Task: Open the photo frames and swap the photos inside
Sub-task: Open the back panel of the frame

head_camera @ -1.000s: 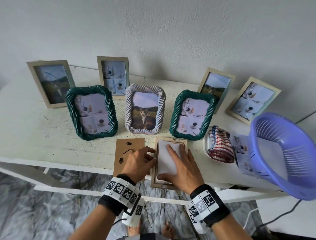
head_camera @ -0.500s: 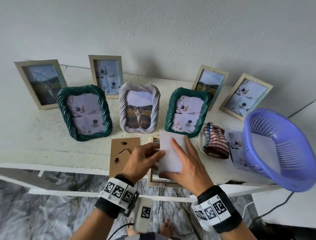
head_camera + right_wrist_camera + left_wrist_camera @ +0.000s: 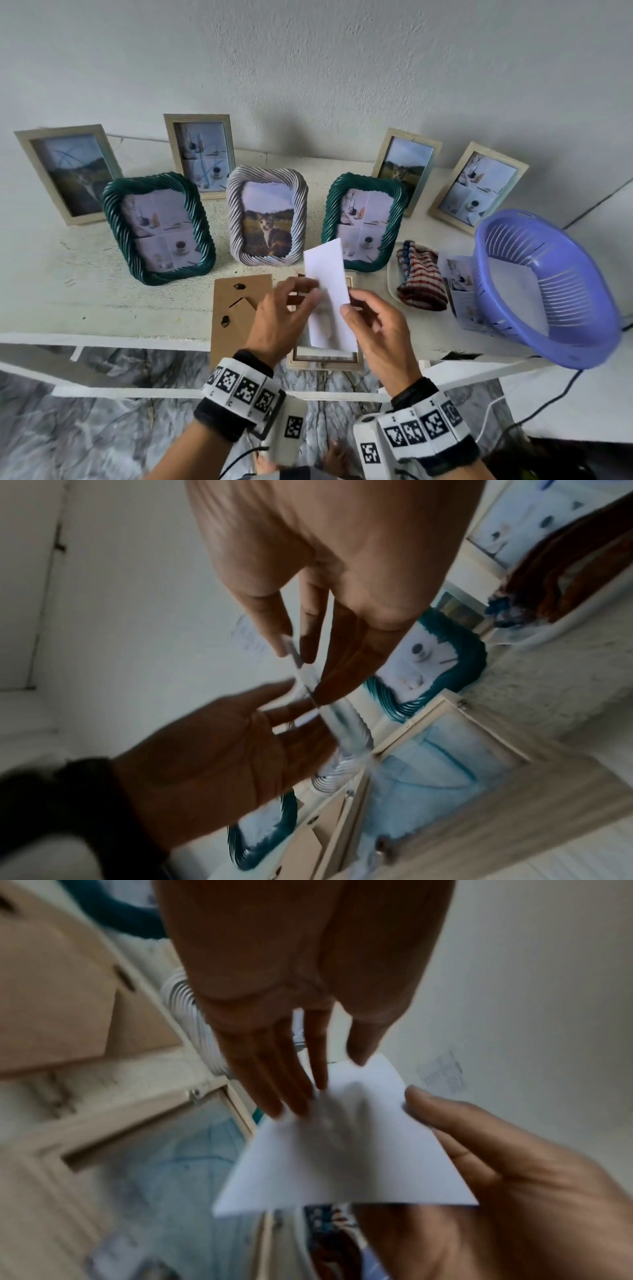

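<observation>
A white photo [image 3: 327, 284], back side toward me, is tilted up in the air above an opened light wooden frame [image 3: 325, 358]. That frame lies face down at the table's front edge. My left hand [image 3: 308, 289] pinches the photo's left edge, thumb on one side and fingers on the other. My right hand [image 3: 351, 303] pinches its right edge between thumb and fingers. The left wrist view shows the photo [image 3: 342, 1150] over the empty frame [image 3: 137, 1137]. In the right wrist view the photo [image 3: 308, 674] is edge-on. The brown cardboard backing [image 3: 236, 308] lies left of the frame.
On the white table [image 3: 85, 308] two green twisted frames [image 3: 159, 228] [image 3: 364, 221] flank a white twisted frame [image 3: 267, 221] with a cat photo. Several wooden frames lean on the wall. At right lie a striped cloth [image 3: 419, 279], loose photos [image 3: 459, 284] and a purple basket [image 3: 544, 287].
The photo lay flat in the frame under my right hand. Both hands have since lifted it out and tilted it up.
</observation>
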`<state>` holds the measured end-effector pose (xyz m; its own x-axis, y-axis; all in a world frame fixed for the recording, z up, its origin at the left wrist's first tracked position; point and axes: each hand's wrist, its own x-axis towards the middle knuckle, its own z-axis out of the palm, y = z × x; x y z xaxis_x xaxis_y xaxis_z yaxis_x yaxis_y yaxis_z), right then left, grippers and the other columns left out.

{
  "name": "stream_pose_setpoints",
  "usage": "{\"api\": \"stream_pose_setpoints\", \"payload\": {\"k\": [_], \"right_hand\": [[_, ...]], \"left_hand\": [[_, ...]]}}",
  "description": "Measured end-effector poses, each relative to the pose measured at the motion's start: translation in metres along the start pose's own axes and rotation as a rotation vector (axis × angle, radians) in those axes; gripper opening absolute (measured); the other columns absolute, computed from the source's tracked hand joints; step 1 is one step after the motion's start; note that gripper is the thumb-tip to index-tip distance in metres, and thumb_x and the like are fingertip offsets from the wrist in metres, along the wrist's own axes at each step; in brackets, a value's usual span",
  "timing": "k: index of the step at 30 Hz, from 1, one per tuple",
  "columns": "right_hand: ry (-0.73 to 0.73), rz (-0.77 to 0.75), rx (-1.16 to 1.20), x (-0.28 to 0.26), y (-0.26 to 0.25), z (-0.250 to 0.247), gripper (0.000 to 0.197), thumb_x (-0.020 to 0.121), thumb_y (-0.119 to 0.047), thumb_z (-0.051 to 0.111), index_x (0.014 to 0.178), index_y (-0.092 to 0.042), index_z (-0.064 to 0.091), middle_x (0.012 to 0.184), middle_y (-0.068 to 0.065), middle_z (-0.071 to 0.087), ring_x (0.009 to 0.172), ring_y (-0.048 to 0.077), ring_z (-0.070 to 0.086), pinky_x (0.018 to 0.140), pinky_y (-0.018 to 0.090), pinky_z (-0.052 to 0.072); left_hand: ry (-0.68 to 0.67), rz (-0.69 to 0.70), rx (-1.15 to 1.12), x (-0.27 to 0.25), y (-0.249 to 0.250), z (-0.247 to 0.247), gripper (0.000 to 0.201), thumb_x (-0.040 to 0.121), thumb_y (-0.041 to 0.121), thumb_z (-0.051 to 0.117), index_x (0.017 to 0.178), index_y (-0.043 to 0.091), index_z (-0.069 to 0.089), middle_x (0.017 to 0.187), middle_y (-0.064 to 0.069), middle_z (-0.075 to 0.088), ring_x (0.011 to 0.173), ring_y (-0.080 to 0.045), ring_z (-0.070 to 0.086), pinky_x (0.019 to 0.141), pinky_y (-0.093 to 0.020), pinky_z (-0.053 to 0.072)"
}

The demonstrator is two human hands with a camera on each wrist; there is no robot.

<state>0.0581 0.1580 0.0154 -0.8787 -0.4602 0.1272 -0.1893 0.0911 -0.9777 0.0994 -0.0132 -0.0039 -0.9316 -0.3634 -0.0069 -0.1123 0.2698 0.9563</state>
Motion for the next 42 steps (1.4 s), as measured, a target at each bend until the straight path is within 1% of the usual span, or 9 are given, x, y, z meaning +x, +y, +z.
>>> {"api": "stream_pose_setpoints", "payload": {"k": [3, 6, 10, 15, 19, 23, 34, 37, 42], "right_hand": [[-0.024, -0.093, -0.125, 0.001, 0.003, 0.006, 0.022, 0.093, -0.027, 0.062, 0.112, -0.016, 0.068, 0.107, -0.005, 0.067, 0.095, 0.009, 0.065, 0.080, 0.022, 0.053], [-0.052, -0.183, -0.307, 0.004, 0.012, 0.004, 0.032, 0.095, -0.033, 0.056, 0.113, -0.011, 0.070, 0.109, -0.004, 0.062, 0.099, 0.007, 0.063, 0.082, 0.023, 0.053], [-0.109, -0.204, -0.503, 0.008, 0.012, -0.021, 0.039, 0.095, -0.042, 0.048, 0.114, -0.014, 0.068, 0.108, -0.003, 0.066, 0.096, 0.001, 0.062, 0.082, 0.020, 0.053], [0.225, -0.188, -0.904, 0.022, 0.015, -0.104, 0.032, 0.091, -0.030, 0.055, 0.110, -0.007, 0.066, 0.105, 0.013, 0.066, 0.092, 0.027, 0.060, 0.078, 0.035, 0.050], [0.350, 0.101, -1.283, 0.022, 0.018, -0.165, 0.033, 0.083, -0.027, 0.064, 0.108, -0.007, 0.064, 0.095, 0.020, 0.062, 0.085, 0.042, 0.055, 0.069, 0.044, 0.046], [0.199, 0.287, -1.141, 0.018, 0.022, -0.195, 0.031, 0.092, -0.030, 0.057, 0.118, -0.013, 0.060, 0.096, 0.014, 0.069, 0.088, 0.038, 0.062, 0.064, 0.036, 0.040], [0.248, 0.042, -0.869, 0.004, 0.006, -0.239, 0.026, 0.094, -0.032, 0.057, 0.106, -0.011, 0.067, 0.081, 0.006, 0.069, 0.068, 0.022, 0.062, 0.060, 0.035, 0.049], [0.205, 0.035, -0.804, 0.003, 0.009, -0.245, 0.032, 0.094, -0.037, 0.057, 0.111, -0.011, 0.065, 0.085, 0.004, 0.071, 0.071, 0.019, 0.064, 0.064, 0.039, 0.053], [0.134, 0.039, -0.807, 0.009, 0.019, -0.238, 0.036, 0.092, -0.035, 0.063, 0.118, -0.011, 0.064, 0.087, 0.004, 0.071, 0.068, 0.020, 0.060, 0.062, 0.033, 0.046]], "left_hand": [[-0.161, -0.115, -0.360, -0.009, 0.017, 0.004, 0.033, 0.102, 0.032, 0.043, 0.113, 0.013, 0.068, 0.108, -0.005, 0.073, 0.101, -0.023, 0.070, 0.083, -0.040, 0.058], [-0.117, -0.039, -0.301, -0.008, 0.010, 0.007, 0.033, 0.102, 0.033, 0.047, 0.110, 0.011, 0.070, 0.104, -0.009, 0.074, 0.099, -0.025, 0.070, 0.087, -0.051, 0.055], [-0.031, 0.004, -0.169, -0.003, 0.001, 0.013, 0.025, 0.101, 0.027, 0.051, 0.099, 0.016, 0.073, 0.083, 0.002, 0.074, 0.070, -0.013, 0.067, 0.063, -0.040, 0.055], [-0.001, -0.031, -0.228, 0.008, 0.013, 0.025, 0.039, 0.085, 0.051, 0.058, 0.096, 0.017, 0.074, 0.091, -0.009, 0.074, 0.086, -0.038, 0.069, 0.073, -0.062, 0.055], [-0.011, -0.055, -0.233, 0.024, 0.029, 0.052, 0.017, 0.094, 0.030, 0.062, 0.085, 0.020, 0.073, 0.083, -0.007, 0.071, 0.078, -0.025, 0.067, 0.068, -0.063, 0.055], [-0.048, -0.044, -0.176, 0.040, 0.046, 0.094, 0.016, 0.094, 0.022, 0.063, 0.081, 0.021, 0.071, 0.080, -0.004, 0.071, 0.076, -0.027, 0.068, 0.065, -0.051, 0.059], [-0.139, -0.075, 0.111, 0.079, 0.077, 0.221, 0.017, 0.087, 0.025, 0.070, 0.081, 0.009, 0.070, 0.072, -0.006, 0.070, 0.052, -0.014, 0.066, 0.048, -0.030, 0.057], [-0.187, -0.121, 0.185, 0.089, 0.079, 0.250, 0.020, 0.082, 0.031, 0.072, 0.080, 0.011, 0.070, 0.078, -0.011, 0.072, 0.069, -0.030, 0.070, 0.065, -0.041, 0.060], [-0.184, -0.184, 0.334, 0.095, 0.080, 0.270, 0.023, 0.082, 0.031, 0.071, 0.088, 0.009, 0.073, 0.089, -0.014, 0.072, 0.088, -0.028, 0.066, 0.070, -0.026, 0.045]]}}
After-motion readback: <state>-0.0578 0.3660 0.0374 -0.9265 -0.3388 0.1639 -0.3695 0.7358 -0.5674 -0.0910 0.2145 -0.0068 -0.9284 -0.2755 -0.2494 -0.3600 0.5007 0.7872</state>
